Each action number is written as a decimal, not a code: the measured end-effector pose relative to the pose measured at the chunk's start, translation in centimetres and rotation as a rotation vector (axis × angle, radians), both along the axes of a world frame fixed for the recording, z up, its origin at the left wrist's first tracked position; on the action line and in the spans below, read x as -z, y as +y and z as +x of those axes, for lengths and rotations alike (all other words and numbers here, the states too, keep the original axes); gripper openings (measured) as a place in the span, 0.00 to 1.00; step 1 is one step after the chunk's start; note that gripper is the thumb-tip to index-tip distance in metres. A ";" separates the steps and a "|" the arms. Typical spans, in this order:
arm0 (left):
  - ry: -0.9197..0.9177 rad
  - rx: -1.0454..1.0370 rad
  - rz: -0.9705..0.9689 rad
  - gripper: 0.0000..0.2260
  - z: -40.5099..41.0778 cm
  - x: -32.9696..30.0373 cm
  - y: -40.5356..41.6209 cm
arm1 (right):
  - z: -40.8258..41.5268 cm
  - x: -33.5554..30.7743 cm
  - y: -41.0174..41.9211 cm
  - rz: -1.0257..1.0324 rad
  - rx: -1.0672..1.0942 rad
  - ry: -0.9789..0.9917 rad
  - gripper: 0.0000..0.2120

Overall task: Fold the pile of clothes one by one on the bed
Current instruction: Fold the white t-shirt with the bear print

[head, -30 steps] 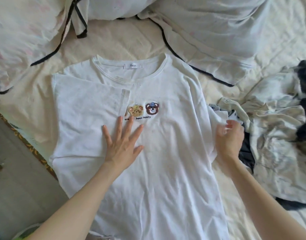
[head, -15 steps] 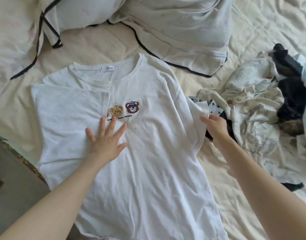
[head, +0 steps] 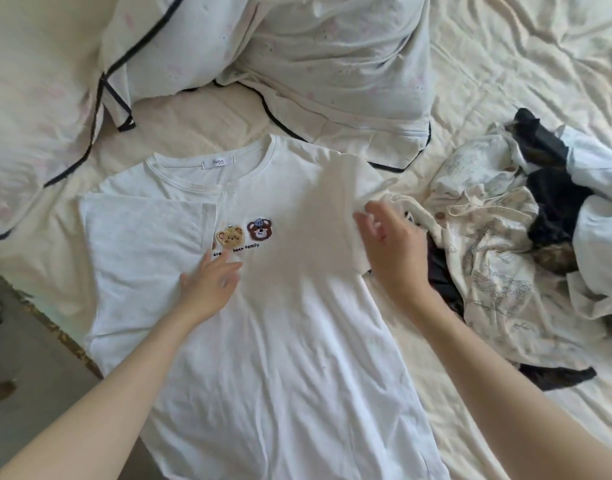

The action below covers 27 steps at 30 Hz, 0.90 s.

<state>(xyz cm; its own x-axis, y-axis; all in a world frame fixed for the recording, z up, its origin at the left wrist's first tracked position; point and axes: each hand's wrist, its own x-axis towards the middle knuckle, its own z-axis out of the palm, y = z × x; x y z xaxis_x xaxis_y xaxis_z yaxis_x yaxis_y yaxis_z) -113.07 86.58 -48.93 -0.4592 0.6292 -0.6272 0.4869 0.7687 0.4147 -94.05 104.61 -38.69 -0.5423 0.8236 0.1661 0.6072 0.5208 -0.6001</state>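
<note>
Head view: T-shirt lengthwise, collar toward pillows.

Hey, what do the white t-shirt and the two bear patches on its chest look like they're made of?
White t-shirt: soft matte knit, probably cotton jersey; it drapes limply, with fine creases and a ribbed collar. Bear patches: they look like fuzzy embroidered or chenille appliqués, raised with a nubby texture, though the exact fibre can't be told.
</note>
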 end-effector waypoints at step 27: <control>-0.231 -1.172 0.469 0.03 4.9 -0.5 2.2 | 0.6 8.9 -5.9 -1.546 0.855 0.487 0.01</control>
